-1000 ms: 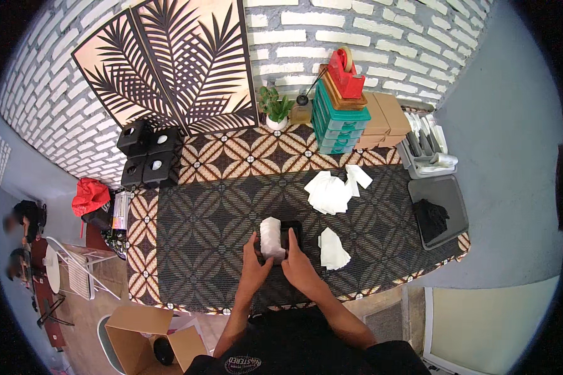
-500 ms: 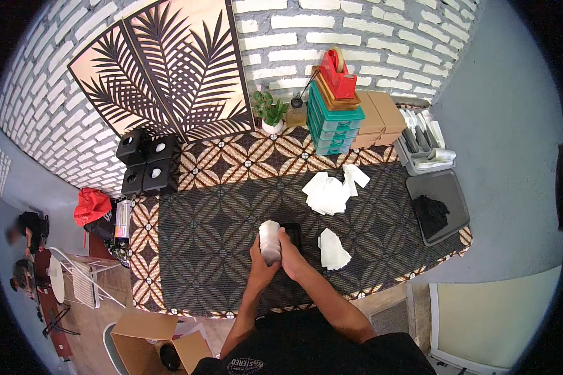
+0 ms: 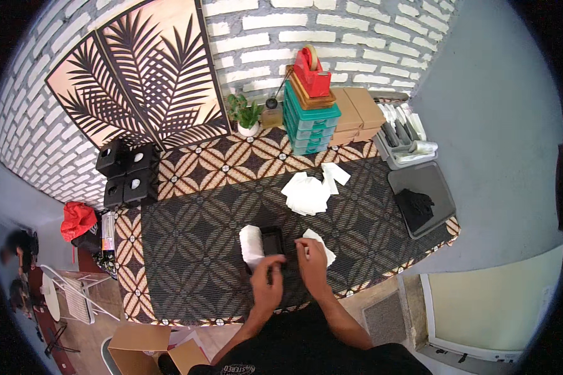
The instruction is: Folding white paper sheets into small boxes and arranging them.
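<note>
A stack of white folded paper sheets (image 3: 251, 245) stands in the left side of a small black box (image 3: 273, 242) on the table. The right side of the box shows bare black. My left hand (image 3: 267, 284) hovers by the box's near edge, fingers apart and partly blurred, holding nothing. To the right of the box, my right hand (image 3: 313, 261) has its fingers curled together; whether anything is between them is hidden. That hand overlaps a small pile of white sheets (image 3: 322, 245). Farther back lies a larger, loosely spread pile of white sheets (image 3: 308, 194).
Black boxes (image 3: 131, 175) are stacked at the back left. Teal drawers (image 3: 309, 128) carry a red tape dispenser (image 3: 313, 75), beside brown cartons (image 3: 356, 112). On the right, a grey tray (image 3: 441, 194) holds black cloth (image 3: 415, 208). An opened cardboard box (image 3: 141, 344) stands below the table.
Both hands have let go of the white stack, which now stands in the black box. My right hand has moved right to the small pile. The view has shifted slightly.
</note>
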Action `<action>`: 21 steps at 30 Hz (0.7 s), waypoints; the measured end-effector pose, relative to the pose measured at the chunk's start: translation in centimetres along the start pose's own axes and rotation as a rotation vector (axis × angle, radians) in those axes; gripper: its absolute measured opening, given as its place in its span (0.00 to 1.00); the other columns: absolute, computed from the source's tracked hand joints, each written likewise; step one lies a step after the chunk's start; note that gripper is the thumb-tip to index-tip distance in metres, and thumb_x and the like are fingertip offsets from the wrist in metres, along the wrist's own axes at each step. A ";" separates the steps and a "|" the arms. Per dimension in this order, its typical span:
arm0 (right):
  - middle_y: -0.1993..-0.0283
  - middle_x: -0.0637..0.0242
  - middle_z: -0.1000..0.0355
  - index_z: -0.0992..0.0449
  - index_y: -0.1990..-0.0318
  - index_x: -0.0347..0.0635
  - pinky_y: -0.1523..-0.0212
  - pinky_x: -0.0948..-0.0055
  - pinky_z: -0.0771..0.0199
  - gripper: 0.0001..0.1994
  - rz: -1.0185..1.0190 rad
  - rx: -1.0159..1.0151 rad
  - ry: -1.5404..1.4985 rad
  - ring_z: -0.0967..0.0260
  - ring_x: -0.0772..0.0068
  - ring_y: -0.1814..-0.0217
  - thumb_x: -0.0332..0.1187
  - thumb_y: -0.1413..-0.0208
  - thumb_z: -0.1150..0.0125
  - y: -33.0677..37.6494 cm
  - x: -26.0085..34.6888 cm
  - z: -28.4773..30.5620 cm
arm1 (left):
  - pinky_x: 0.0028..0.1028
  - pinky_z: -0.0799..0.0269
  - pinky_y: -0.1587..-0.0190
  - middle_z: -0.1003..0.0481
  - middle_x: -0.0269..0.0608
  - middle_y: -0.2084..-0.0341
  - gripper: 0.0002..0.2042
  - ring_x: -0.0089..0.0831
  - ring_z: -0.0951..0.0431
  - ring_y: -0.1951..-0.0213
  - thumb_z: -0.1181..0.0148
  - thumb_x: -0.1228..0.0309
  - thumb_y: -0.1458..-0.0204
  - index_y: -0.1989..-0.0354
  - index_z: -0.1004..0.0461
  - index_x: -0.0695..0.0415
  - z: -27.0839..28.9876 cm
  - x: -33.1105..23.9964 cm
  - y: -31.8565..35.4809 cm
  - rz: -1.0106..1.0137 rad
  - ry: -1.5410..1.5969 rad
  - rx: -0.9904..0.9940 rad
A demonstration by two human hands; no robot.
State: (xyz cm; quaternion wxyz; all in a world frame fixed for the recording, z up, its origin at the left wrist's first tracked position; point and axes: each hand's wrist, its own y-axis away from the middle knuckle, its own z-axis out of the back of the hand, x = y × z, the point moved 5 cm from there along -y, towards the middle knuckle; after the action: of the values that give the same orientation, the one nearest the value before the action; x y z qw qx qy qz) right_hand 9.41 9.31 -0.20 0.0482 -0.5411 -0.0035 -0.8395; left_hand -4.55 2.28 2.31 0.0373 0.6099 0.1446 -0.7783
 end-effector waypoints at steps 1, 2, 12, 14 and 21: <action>0.59 0.57 0.29 0.28 0.56 0.37 0.54 0.64 0.32 0.09 0.127 -0.104 0.275 0.32 0.56 0.53 0.30 0.41 0.45 0.4 -0.1 1.4 | 0.31 0.31 0.50 0.27 0.47 0.57 0.17 0.40 0.29 0.49 0.47 0.81 0.48 0.48 0.32 0.63 -1.2 0.1 0.0 -0.003 0.007 0.007; 0.63 0.56 0.33 0.29 0.57 0.38 0.55 0.60 0.32 0.10 0.067 -0.127 0.319 0.35 0.50 0.55 0.28 0.45 0.42 0.9 -0.8 2.2 | 0.30 0.30 0.53 0.29 0.47 0.55 0.17 0.39 0.28 0.50 0.47 0.80 0.47 0.47 0.33 0.63 -3.5 1.4 0.3 0.149 0.168 0.187; 0.64 0.57 0.34 0.30 0.55 0.40 0.59 0.62 0.32 0.13 -0.108 -0.084 0.231 0.32 0.55 0.61 0.28 0.48 0.38 3.1 -5.6 4.0 | 0.29 0.29 0.53 0.38 0.48 0.46 0.22 0.35 0.29 0.52 0.49 0.79 0.45 0.41 0.40 0.65 -9.3 9.8 2.8 0.316 0.105 0.309; 0.67 0.58 0.33 0.28 0.57 0.40 0.63 0.64 0.32 0.13 -0.074 -0.122 0.231 0.33 0.57 0.65 0.27 0.50 0.37 2.9 -5.6 4.2 | 0.29 0.29 0.52 0.37 0.48 0.46 0.21 0.34 0.29 0.52 0.49 0.80 0.45 0.41 0.39 0.64 -9.3 9.4 2.7 0.330 0.149 0.303; 0.72 0.69 0.33 0.29 0.63 0.39 0.74 0.71 0.35 0.07 -0.180 -0.118 -0.002 0.36 0.73 0.74 0.28 0.47 0.37 2.3 -5.7 4.4 | 0.27 0.31 0.51 0.35 0.44 0.48 0.22 0.30 0.28 0.53 0.51 0.82 0.44 0.40 0.41 0.62 -8.9 7.6 2.3 0.334 0.255 0.235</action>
State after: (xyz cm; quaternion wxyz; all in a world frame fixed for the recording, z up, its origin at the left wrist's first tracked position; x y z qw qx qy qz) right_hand 15.94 7.72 -3.62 -0.0592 -0.5412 -0.0026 -0.8388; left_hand 2.47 3.34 -7.27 0.0757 0.7189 -0.0462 -0.6894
